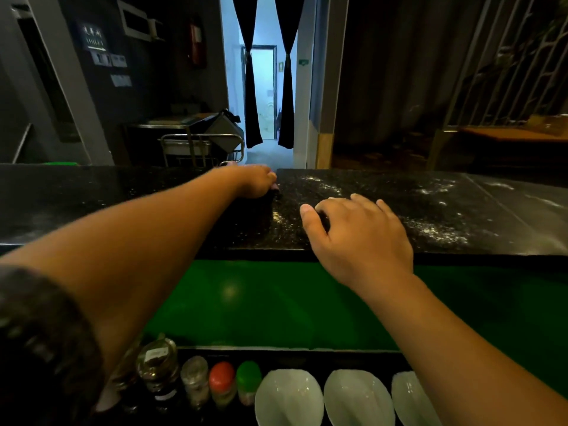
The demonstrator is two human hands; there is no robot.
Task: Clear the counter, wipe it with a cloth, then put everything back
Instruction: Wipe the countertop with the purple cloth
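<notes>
Counter (384,210), black stone with white dust, runs left to right. My left hand (256,182) reaches, arm straight, to its far edge, fingers curled round a small dark thing (275,190) I can't identify. Right hand (356,232) rests palm-down at the near edge, fingers loosely bent, holding nothing. Jars (196,382) stand nearest.

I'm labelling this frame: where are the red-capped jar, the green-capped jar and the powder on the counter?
Red-capped jar (222,375), head view, on its red cap.
Green-capped jar (249,373), head view, on its green cap.
Powder (436,230), head view, on a dense white patch.
</notes>
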